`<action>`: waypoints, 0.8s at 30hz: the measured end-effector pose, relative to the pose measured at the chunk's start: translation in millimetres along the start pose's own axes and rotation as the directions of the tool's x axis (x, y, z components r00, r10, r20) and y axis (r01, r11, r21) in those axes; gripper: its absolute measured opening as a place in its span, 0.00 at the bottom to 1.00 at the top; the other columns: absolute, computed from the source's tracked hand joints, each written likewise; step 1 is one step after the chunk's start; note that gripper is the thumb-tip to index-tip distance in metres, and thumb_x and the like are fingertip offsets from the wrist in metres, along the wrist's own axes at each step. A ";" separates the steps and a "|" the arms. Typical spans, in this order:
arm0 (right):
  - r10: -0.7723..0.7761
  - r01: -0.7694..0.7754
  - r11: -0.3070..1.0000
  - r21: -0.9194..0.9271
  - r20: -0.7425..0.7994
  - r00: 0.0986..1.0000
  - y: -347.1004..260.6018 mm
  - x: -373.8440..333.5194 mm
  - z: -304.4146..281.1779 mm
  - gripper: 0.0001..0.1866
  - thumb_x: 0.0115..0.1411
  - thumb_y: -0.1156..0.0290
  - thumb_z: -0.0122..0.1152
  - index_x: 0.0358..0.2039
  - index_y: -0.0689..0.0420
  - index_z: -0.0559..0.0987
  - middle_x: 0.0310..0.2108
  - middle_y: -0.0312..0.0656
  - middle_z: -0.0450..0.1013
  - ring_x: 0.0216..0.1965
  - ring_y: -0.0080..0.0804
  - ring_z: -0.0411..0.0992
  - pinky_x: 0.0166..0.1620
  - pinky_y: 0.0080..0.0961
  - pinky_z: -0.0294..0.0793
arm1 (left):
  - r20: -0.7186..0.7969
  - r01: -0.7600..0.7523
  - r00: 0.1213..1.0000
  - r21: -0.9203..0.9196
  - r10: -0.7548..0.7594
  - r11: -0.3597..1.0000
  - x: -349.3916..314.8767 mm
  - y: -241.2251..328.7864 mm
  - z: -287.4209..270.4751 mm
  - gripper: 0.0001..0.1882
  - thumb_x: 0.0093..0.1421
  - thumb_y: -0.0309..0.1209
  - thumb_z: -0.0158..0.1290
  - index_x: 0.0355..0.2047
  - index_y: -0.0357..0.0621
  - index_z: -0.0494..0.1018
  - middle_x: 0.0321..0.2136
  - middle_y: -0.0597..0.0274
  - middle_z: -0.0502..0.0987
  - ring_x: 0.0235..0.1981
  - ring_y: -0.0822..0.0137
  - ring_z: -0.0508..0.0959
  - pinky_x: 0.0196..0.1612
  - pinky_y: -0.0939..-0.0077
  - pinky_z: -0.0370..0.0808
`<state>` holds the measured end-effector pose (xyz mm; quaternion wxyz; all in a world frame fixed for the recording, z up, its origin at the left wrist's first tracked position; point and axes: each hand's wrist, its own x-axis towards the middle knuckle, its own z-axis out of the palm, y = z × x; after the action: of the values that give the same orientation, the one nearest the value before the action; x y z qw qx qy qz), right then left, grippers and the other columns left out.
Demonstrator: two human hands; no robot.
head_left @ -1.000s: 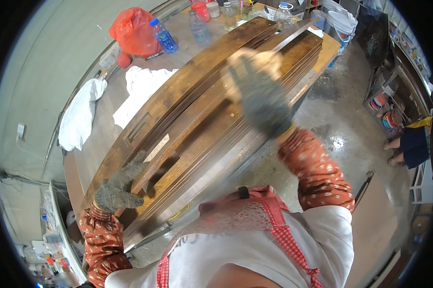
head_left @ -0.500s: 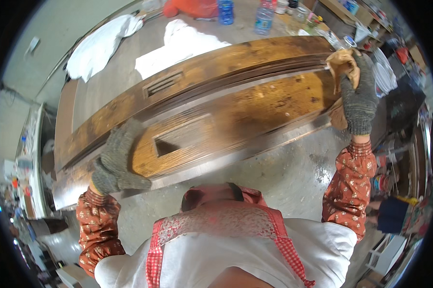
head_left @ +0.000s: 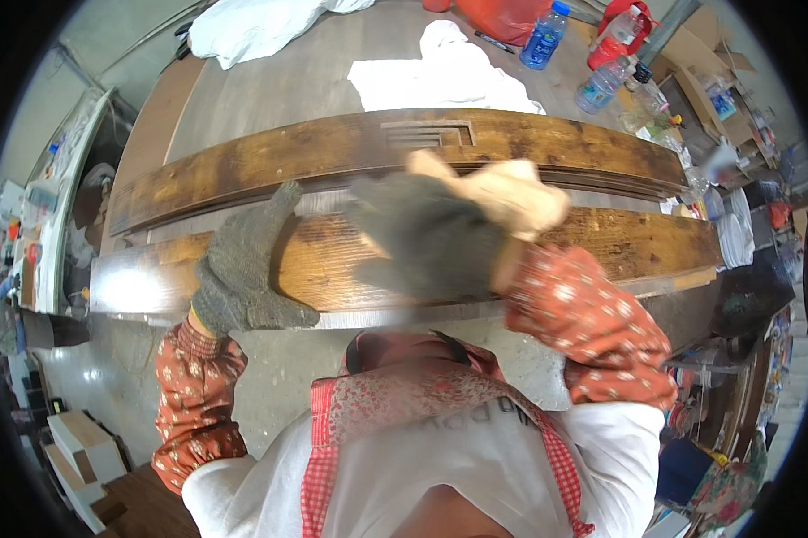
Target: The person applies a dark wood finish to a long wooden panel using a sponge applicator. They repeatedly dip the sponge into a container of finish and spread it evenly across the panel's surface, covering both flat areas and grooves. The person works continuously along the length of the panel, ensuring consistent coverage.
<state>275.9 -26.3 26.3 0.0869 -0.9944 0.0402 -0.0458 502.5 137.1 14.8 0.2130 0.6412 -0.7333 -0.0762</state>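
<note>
A brown wooden board [head_left: 637, 244] with dark grain lies crosswise in front of me. My left hand [head_left: 242, 267], in a dark grey knit glove, rests on its left part, fingers stretched toward the far edge and thumb apart along the near edge. Over the middle of the board is my right hand [head_left: 431, 235], also gloved and smeared by motion. It is closed on a tan cloth [head_left: 518, 193], which bunches out beyond the hand. The hand and cloth hide the board's middle. Just behind lies a second brown board [head_left: 323, 152] with a slotted rectangular cutout.
On the grey-brown tabletop [head_left: 269, 94] lie white cloths [head_left: 440, 81] and a red bag [head_left: 498, 20]. Plastic bottles [head_left: 544, 40] stand at the far right. Cardboard boxes [head_left: 704, 54] are beyond them. A white-edged shelf [head_left: 68, 206] runs along the left.
My right hand has moved left with the cloth, from the board's right end to its middle. My left hand stays on the board. The view has shifted, and the boards now appear more level.
</note>
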 end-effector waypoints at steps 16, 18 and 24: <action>0.458 -0.430 0.852 -0.298 0.030 0.888 103.4 -186.3 -42.0 0.17 0.65 0.67 0.50 0.53 0.58 0.75 0.54 0.49 0.71 0.60 0.45 0.66 0.64 0.42 0.60 | 0.068 0.041 0.997 0.076 -0.046 0.996 -3.0 10.0 -1.2 0.69 0.19 0.43 0.75 0.65 0.40 0.56 0.57 0.45 0.67 0.58 0.44 0.67 0.61 0.54 0.62; 0.554 -0.543 0.768 -0.340 -0.074 0.829 103.8 -222.9 -31.5 0.16 0.63 0.67 0.52 0.50 0.58 0.76 0.51 0.51 0.72 0.57 0.50 0.67 0.60 0.42 0.64 | 0.120 -0.032 0.992 0.043 0.026 0.999 17.8 1.9 13.7 0.68 0.18 0.44 0.75 0.64 0.40 0.57 0.57 0.47 0.68 0.58 0.43 0.67 0.61 0.52 0.61; 0.141 -0.169 0.984 -0.047 -0.367 0.919 56.8 -85.7 9.5 0.17 0.55 0.65 0.61 0.46 0.50 0.76 0.45 0.41 0.72 0.47 0.42 0.71 0.51 0.41 0.69 | 0.076 -0.074 0.995 0.073 0.068 0.995 15.0 -5.1 13.0 0.63 0.27 0.60 0.70 0.61 0.40 0.62 0.53 0.47 0.71 0.53 0.42 0.70 0.59 0.49 0.62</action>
<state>187.7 -72.9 -0.2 0.0426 -0.9651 0.1358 -0.2197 500.5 119.5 4.4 0.1640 0.6190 -0.7654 -0.0642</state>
